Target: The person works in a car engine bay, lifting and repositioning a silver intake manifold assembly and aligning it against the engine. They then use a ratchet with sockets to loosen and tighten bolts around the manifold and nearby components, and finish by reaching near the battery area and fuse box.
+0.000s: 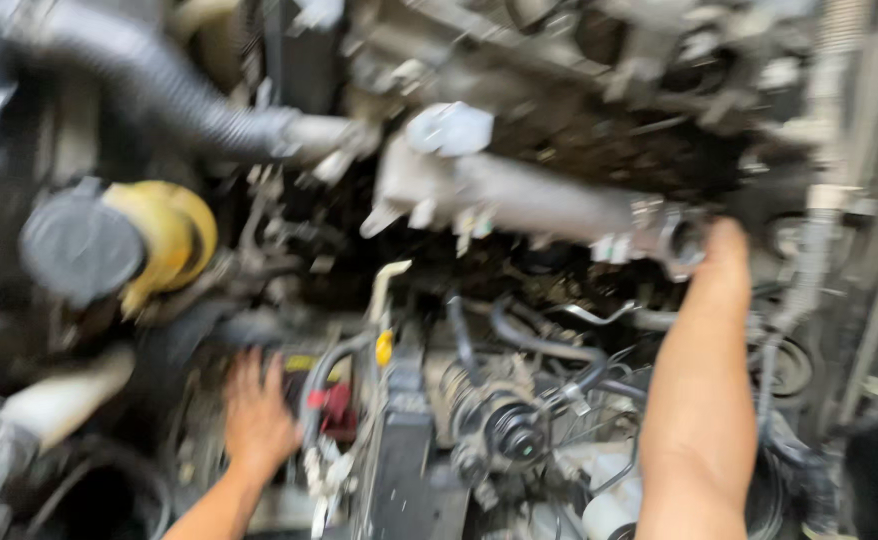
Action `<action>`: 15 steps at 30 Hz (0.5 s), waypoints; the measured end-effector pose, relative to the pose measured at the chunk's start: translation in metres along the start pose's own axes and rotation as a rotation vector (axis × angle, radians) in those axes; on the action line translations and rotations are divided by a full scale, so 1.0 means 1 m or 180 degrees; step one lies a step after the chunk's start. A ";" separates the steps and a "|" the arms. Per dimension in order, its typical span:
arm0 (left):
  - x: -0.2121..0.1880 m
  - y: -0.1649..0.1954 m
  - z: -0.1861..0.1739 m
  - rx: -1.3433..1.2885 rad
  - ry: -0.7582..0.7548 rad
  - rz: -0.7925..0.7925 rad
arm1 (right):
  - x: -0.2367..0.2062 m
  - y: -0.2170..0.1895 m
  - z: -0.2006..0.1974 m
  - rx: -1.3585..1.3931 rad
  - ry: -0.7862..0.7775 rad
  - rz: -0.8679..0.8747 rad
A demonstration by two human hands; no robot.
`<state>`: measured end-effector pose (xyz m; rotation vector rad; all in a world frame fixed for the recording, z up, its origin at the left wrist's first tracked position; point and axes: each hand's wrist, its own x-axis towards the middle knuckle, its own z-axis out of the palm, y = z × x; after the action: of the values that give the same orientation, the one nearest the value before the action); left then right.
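I am looking down into a blurred car engine bay. My left hand (255, 412) lies flat with its fingers spread on dark engine parts at the lower left, just beside a red connector (334, 408). My right forearm reaches up the right side. My right hand (721, 262) is at the ringed end (683, 244) of a long grey metal part (519, 196) that crosses the middle. Its fingers are hidden behind that end and smeared by motion, so its grip is unclear.
A yellow reservoir with a round dark cap (109, 245) sits at the left, under a ribbed black hose (174, 90). An alternator pulley (507, 428), black hoses (539, 345), a yellow dipstick handle (385, 348) and a white tank (609, 500) crowd the lower middle.
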<state>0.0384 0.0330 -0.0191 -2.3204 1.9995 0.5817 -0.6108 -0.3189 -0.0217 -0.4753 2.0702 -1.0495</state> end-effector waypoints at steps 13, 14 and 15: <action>0.007 0.004 -0.006 -0.0385 0.0473 0.0270 | -0.093 -0.076 -0.010 -0.1847 0.0016 -0.0034; 0.007 0.003 -0.007 -0.0427 0.0459 0.0279 | -0.109 -0.081 -0.010 -0.1755 -0.0205 0.0058; 0.007 0.003 -0.007 -0.0487 0.0445 0.0274 | -0.129 -0.085 -0.012 -0.1722 -0.0123 -0.0085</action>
<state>0.0381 0.0240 -0.0138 -2.4341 2.1994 0.6135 -0.5372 -0.2842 0.1109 -0.7825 2.3086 -0.4737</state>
